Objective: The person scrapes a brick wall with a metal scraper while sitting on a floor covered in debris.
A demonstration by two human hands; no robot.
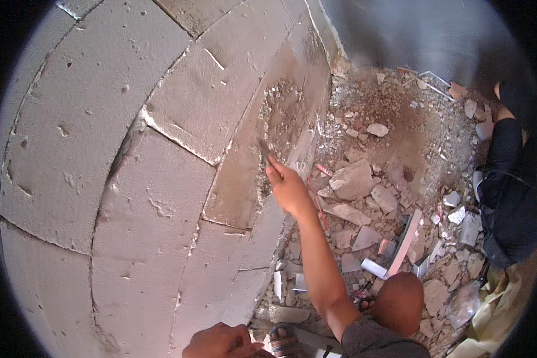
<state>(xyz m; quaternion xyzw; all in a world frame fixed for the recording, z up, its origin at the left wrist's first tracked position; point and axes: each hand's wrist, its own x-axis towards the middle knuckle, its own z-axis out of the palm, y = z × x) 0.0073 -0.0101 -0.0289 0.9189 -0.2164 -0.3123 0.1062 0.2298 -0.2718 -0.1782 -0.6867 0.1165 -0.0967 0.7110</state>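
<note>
My right hand [289, 188] reaches out to the pale block wall [155, 209], its fingers closed around a thin dark tool [265, 148]. Motion blurs the tool's far end, so its exact kind is unclear. It meets the wall at a rough, crumbled patch [283, 113], where the surface is broken and brownish. Low in the view, close to my body, my left hand [221, 342] is curled with knuckles up. Whatever it may hold is hidden.
Broken masonry [352, 179] and dust cover the floor along the wall's foot. Among it lies an angled metal and pinkish strip [406, 241]. My knee [400, 301] and sandalled foot [283, 340] are below. Dark clothing [507, 185] with bare skin, seemingly another person, is at right.
</note>
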